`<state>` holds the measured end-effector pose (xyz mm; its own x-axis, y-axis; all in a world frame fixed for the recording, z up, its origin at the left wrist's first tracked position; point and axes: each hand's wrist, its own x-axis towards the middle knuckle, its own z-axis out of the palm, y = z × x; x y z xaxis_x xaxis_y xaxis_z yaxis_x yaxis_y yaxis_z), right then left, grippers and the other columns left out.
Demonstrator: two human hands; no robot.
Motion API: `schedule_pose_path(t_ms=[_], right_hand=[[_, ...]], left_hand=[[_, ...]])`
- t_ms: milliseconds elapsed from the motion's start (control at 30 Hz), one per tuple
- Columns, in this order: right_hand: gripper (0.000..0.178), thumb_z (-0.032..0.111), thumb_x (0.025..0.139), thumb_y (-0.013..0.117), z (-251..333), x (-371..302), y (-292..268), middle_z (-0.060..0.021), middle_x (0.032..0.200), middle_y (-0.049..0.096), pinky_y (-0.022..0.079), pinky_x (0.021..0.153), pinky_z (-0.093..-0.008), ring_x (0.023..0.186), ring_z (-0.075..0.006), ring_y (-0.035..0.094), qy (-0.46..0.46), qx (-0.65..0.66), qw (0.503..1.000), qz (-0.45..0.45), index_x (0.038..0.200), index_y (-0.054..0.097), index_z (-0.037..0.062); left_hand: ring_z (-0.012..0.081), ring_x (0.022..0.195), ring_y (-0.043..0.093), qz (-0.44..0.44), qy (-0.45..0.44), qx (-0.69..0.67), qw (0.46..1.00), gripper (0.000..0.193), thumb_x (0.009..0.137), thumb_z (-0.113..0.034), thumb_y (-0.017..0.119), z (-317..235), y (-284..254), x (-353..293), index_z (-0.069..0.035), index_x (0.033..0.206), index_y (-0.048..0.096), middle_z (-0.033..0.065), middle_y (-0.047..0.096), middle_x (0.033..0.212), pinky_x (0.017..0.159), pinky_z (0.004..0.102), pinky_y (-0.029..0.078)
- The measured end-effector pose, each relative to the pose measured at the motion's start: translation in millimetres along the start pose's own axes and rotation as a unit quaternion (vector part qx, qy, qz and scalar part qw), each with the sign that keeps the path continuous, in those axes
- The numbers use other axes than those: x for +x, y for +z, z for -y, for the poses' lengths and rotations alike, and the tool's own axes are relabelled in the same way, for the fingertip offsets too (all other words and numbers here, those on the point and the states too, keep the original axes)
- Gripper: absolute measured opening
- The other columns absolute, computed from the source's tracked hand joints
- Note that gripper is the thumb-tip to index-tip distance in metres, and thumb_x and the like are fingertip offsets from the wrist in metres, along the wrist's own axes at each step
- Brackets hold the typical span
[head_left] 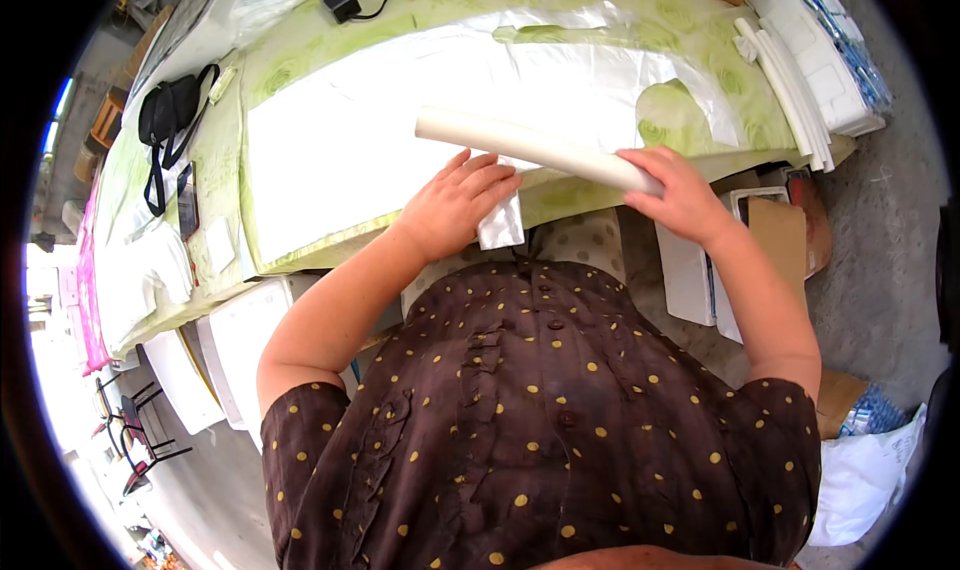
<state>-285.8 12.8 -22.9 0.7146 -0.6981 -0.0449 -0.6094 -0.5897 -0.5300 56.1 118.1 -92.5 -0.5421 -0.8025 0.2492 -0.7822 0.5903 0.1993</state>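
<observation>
My right hand (677, 192) grips the right end of a long off-white tube (535, 148), thumb below and fingers over it. The tube slants up to the left, above the near edge of the table. My left hand (462, 202) lies with its fingers stretched out at the edge of a large white sheet (340, 140). Beside those fingertips a strip of shiny silvery film (503, 223) hangs over the table edge. Whether the left fingers press on the film or only rest by it, I cannot tell. Crumpled clear-looking film (650, 67) spreads along the sheet's far right side.
A green floral tablecloth (285, 68) covers the table. On its left lie a black bag (170, 110) and a phone (187, 200); a black power adapter (338, 1) is at the back. Several white tubes (785, 95) lie at the right. White boxes (690, 275) stand below.
</observation>
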Motion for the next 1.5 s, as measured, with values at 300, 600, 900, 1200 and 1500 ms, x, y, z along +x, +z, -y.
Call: schedule_pose_path(t_ms=[300,600,900,1200,1500], right_hand=[[0.057,0.03,0.085,0.07,-46.6,103.5,0.5,-0.0122,0.117,0.062,0.046,0.101,-0.0419,0.115,-0.033,0.056,0.013,-0.144,0.988,-0.045,0.139,0.06,0.0152],[0.059,0.031,0.083,0.073,-26.6,108.8,34.3,-0.0115,0.135,0.058,0.043,0.106,-0.0469,0.125,-0.0351,0.053,-0.144,-0.215,0.947,-0.192,0.137,0.059,0.0153],[0.061,0.013,0.07,0.082,35.8,90.5,111.3,-0.0108,0.135,0.059,0.041,0.108,-0.0456,0.126,-0.0358,0.053,-0.28,-0.008,0.951,-0.132,0.128,0.062,0.014],[0.055,0.013,0.072,0.079,49.9,86.9,113.6,-0.0087,0.134,0.056,0.04,0.108,-0.0468,0.127,-0.0319,0.051,-0.307,-0.037,0.944,-0.118,0.124,0.066,0.0245],[0.028,0.009,0.072,0.077,51.0,92.7,106.5,-0.0036,0.124,0.061,0.042,0.103,-0.0449,0.121,-0.028,0.055,-0.293,-0.015,0.951,-0.101,0.098,0.069,0.0167]], left_hand=[[0.0304,0.141,0.045,-0.02,0.01,-0.03,0.999,0.063,0.077,0.001,0.059,-1.1,0.6,-2.2,-0.009,0.139,0.058,0.0076,0.054,0.143,0.12,0.0464,0.036],[0.0355,0.137,0.047,-0.017,-0.008,-0.077,0.997,0.063,0.076,0.001,0.063,-5.3,-7.2,-2.8,-0.009,0.137,0.06,0.0127,0.054,0.14,0.114,0.043,0.042],[0.037,0.12,0.055,-0.031,-0.087,-0.172,0.981,0.077,0.076,-0.02,0.084,-5.1,-17.3,-2.4,-0.017,0.146,0.053,0.0211,0.051,0.128,0.102,0.0421,0.051],[0.0381,0.123,0.058,-0.132,-0.12,-0.165,0.97,0.098,0.076,-0.009,0.08,-8.0,3.6,-7.7,-0.016,0.159,0.027,0.0192,0.046,0.143,0.1,0.044,0.054],[0.0324,0.126,0.058,-0.111,-0.138,-0.155,0.972,0.101,0.075,-0.011,0.085,-5.2,4.3,-7.9,-0.009,0.158,0.026,0.0177,0.048,0.141,0.104,0.0406,0.053]])
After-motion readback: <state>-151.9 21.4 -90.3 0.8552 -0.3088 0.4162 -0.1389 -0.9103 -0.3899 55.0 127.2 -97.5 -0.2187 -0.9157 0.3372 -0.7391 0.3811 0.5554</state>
